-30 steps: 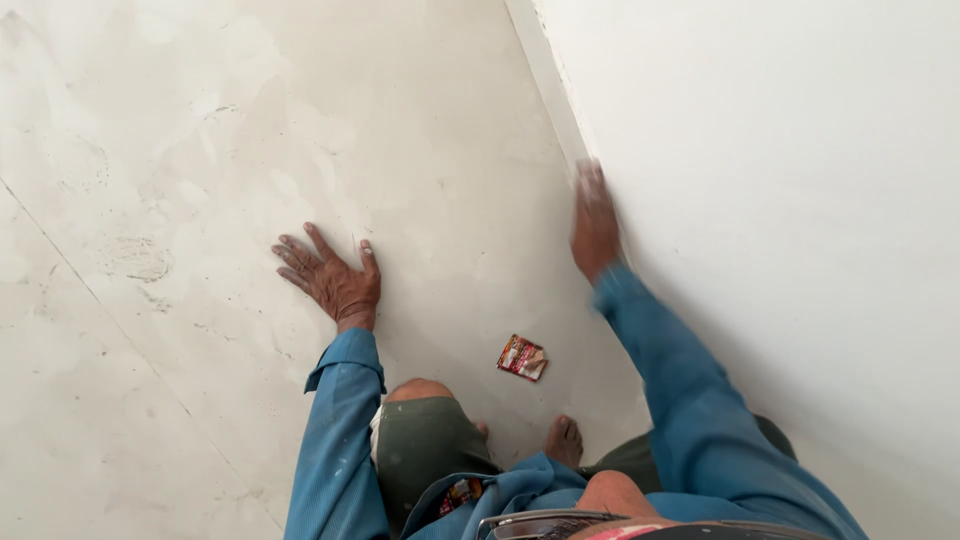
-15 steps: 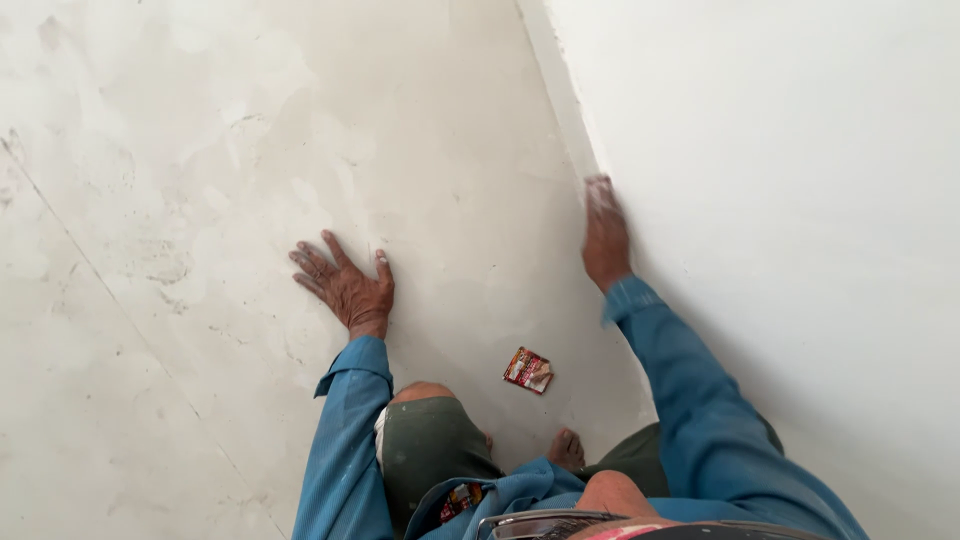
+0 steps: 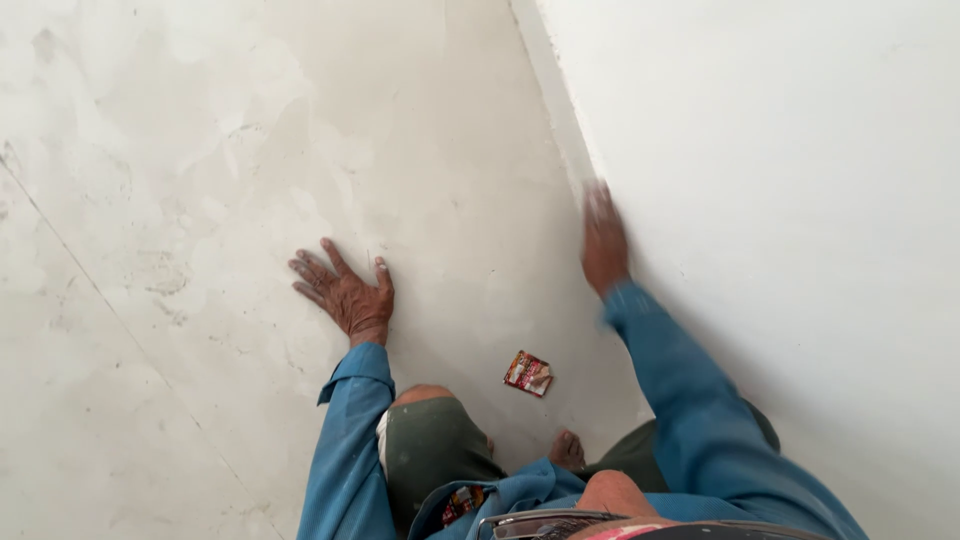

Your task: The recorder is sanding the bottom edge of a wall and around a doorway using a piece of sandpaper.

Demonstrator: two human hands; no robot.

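I crouch on a pale dusty floor [image 3: 200, 150] beside a white wall [image 3: 800, 200]. My left hand [image 3: 345, 293] lies flat on the floor with its fingers spread and holds nothing. My right hand [image 3: 604, 240] is blurred and rests along the seam where the floor meets the wall base; I cannot see whether anything is under its palm. A small crumpled red wrapper [image 3: 528, 373] lies on the floor between my arms, near my bare foot [image 3: 567, 450]. Both sleeves are blue.
A thin straight joint line [image 3: 90, 280] runs diagonally across the floor at the left. The wall fills the right side of the view. My knee in green shorts [image 3: 430, 445] is bent below the left arm.
My right hand has slid along the wall base towards me. The left hand stays planted on the floor. The view has shifted slightly.
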